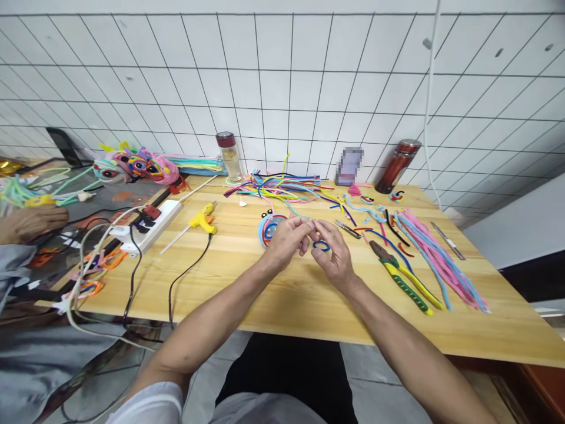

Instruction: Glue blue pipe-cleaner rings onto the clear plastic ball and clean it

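My left hand [286,237] and my right hand [334,252] meet above the middle of the table, fingertips pinched together. Whatever sits between the tips is too small or too hidden to make out. A blue pipe-cleaner ring [321,245] shows by my right thumb and fingers; I cannot tell whether it is held or lies on the table. Partly behind my left hand is a round coiled piece [263,231] in light blue, red and white. Two small black rings [267,212] lie just beyond it. Small scissors [348,229] rest beyond my right hand.
Pliers [399,277] and pink and blue pipe cleaners [441,259] lie at right. A yellow glue gun [203,219] and power strip [154,227] stand left. Mixed pipe cleaners [282,187], a glass bottle [230,159] and red thermos [398,166] line the back. A co-worker's hand [33,221] is far left.
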`<state>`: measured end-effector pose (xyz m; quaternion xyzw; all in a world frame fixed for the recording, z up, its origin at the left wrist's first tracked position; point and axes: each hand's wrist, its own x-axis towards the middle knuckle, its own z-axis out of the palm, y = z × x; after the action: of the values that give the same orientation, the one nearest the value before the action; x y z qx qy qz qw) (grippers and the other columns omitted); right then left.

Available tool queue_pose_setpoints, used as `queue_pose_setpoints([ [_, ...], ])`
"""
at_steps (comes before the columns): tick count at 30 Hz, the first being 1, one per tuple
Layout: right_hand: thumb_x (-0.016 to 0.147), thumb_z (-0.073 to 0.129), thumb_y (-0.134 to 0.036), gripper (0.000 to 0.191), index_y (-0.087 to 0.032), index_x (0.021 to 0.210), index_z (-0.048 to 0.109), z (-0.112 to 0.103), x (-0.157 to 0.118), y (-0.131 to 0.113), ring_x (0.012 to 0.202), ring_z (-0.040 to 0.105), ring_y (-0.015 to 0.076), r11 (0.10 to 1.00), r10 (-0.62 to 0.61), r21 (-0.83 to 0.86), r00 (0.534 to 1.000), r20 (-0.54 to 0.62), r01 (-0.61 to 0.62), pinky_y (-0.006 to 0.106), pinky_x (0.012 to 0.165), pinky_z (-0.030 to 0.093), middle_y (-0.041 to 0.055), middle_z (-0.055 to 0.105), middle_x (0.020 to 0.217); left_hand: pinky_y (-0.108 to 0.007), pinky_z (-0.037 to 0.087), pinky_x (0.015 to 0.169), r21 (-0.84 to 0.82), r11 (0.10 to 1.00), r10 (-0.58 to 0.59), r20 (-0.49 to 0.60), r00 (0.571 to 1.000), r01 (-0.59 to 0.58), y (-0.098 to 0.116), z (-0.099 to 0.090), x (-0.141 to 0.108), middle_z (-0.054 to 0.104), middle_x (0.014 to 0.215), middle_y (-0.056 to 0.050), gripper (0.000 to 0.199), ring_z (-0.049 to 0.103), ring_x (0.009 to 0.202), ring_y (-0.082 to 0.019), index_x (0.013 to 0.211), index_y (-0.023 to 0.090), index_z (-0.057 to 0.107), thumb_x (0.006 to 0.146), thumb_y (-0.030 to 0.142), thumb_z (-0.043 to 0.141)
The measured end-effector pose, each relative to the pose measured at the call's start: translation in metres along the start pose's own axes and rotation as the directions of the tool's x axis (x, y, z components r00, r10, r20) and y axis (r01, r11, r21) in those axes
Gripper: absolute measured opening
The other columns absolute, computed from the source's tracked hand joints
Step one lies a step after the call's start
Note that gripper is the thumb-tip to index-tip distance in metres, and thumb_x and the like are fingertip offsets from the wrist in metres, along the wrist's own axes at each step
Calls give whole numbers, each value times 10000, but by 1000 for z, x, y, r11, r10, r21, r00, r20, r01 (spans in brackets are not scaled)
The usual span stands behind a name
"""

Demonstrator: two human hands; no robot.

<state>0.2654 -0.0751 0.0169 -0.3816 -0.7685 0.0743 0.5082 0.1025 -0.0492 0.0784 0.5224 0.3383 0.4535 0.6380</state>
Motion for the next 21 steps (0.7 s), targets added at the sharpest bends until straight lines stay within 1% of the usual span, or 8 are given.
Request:
queue_pose_setpoints([
  [4, 1027, 521, -438, 518, -298, 1526, 514, -1, 0, -1, 1363, 564, 281, 999, -6, 52, 1000, -10, 6, 514, 1099, 517, 126, 585, 1469, -185, 342, 382, -16, 999, 38, -14, 999, -39, -8, 1, 1, 658, 659, 15, 347, 455, 380, -36, 712, 172, 599, 743, 488, 739],
  [7, 1027, 523, -433, 518, -298, 1527, 517, 0, 0, -3, 1366, 563, 281, 997, 24, 68, 1000, 17, -26, 496, 1068, 541, 127, 588, 1474, -189, 326, 384, -22, 999, 48, -38, 998, -49, -13, 0, 0, 629, 614, 23, 311, 442, 372, -39, 714, 174, 609, 760, 460, 722],
  [9, 1025, 515, -459, 533, -287, 1530, 519, 1, -1, -5, 1381, 552, 294, 995, 68, 71, 997, 47, -72, 494, 1045, 558, 133, 581, 1487, -189, 319, 388, -15, 999, 43, -58, 997, -44, -17, -1, -1, 617, 596, 25, 276, 436, 374, -39, 711, 175, 609, 770, 425, 711],
  [11, 1021, 504, -504, 558, -283, 1533, 519, 1, -2, -6, 1399, 535, 306, 990, 113, 79, 991, 71, -119, 502, 1044, 561, 133, 570, 1504, -189, 321, 395, -9, 999, 48, -76, 996, -49, -19, -1, -3, 636, 623, 16, 257, 441, 387, -37, 719, 175, 611, 787, 406, 700],
  [16, 1007, 477, -603, 618, -292, 1540, 514, 2, -4, -7, 1424, 514, 316, 977, 156, 136, 985, 73, -165, 521, 1089, 536, 125, 558, 1520, -197, 362, 429, -38, 997, 69, -69, 995, -72, -21, 0, -8, 674, 676, -1, 301, 467, 420, -44, 765, 182, 631, 854, 469, 659],
  [21, 992, 482, -653, 641, -292, 1518, 545, 1, -4, -8, 1419, 515, 321, 970, 179, 151, 980, 87, -191, 523, 1086, 537, 126, 568, 1504, -204, 354, 412, -68, 996, 51, -66, 996, -56, -22, 0, -7, 672, 684, 0, 324, 468, 421, -49, 759, 183, 624, 811, 494, 697],
])
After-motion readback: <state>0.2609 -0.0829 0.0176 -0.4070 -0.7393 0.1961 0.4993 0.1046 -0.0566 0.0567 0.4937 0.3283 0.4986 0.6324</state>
